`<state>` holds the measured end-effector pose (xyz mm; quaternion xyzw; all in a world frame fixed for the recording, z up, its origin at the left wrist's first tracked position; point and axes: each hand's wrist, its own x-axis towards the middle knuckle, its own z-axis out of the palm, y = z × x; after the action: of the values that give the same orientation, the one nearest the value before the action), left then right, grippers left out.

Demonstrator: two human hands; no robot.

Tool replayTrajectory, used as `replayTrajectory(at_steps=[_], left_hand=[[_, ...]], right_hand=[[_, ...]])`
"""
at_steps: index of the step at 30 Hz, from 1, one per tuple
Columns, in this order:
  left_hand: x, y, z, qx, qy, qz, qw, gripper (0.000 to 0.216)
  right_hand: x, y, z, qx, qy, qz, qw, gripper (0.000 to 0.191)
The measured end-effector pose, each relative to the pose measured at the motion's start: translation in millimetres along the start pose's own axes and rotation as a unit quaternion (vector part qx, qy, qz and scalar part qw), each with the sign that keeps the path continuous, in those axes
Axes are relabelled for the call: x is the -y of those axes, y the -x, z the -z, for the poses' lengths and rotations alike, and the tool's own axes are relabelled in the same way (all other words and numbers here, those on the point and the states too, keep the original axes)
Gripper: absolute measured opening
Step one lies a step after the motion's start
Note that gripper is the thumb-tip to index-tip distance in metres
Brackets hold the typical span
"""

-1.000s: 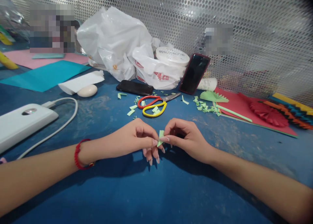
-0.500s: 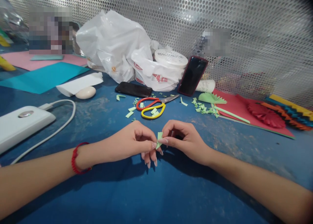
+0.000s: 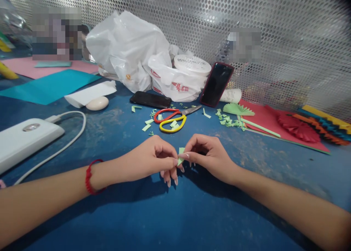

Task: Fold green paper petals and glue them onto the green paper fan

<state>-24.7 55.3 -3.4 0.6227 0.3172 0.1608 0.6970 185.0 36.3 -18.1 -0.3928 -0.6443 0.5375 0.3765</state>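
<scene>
A small piece of light green paper (image 3: 181, 151) is pinched between my two hands above the blue table. My left hand (image 3: 156, 159), with a red cord bracelet (image 3: 89, 178) at the wrist, grips its lower left part between thumb and finger. My right hand (image 3: 210, 154) holds the right side with thumb and forefinger. Just beyond my hands lie scissors (image 3: 172, 120) with one red and one yellow handle, blades pointing right. Green paper scraps (image 3: 146, 127) are scattered around them, and a heap of green clippings (image 3: 231, 122) sits farther right.
White plastic bags (image 3: 128, 49) stand at the back near a lidded tub (image 3: 192, 65). One phone (image 3: 150, 99) lies flat; another phone (image 3: 217, 84) leans upright. A white power bank (image 3: 30, 141) with a cable is left. Green folded fan (image 3: 238, 109) and red paper (image 3: 263, 124) lie right.
Both hands stay closed on the green paper, and my left hand has shifted very slightly right. Less of the paper shows above the fingers. The things on the table stay in place.
</scene>
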Motion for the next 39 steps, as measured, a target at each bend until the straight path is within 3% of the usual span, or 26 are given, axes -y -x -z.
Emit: replayTrajectory(at_steps=[24, 29, 32, 39], left_hand=[[6.0, -1.6, 1.3, 0.005, 0.025, -0.008, 1.0, 0.016], [2.4, 0.4, -9.8, -0.076, -0.077, 0.004, 0.994, 0.016], [2.9, 2.0, -15.6, -0.131, -0.174, -0.025, 0.976, 0.02], [5.8, 4.8, -13.2, -0.158, -0.256, -0.089, 0.949, 0.028]], right_hand=[[-2.3, -1.9, -0.7, -0.019, -0.035, 0.05, 0.998, 0.028], [-3.0, -1.1, -0.5, -0.029, -0.021, 0.057, 0.998, 0.026], [-2.6, -0.5, -0.9, -0.033, -0.013, 0.063, 0.997, 0.025], [-2.7, -1.3, -1.2, -0.047, -0.02, 0.082, 0.995, 0.023]])
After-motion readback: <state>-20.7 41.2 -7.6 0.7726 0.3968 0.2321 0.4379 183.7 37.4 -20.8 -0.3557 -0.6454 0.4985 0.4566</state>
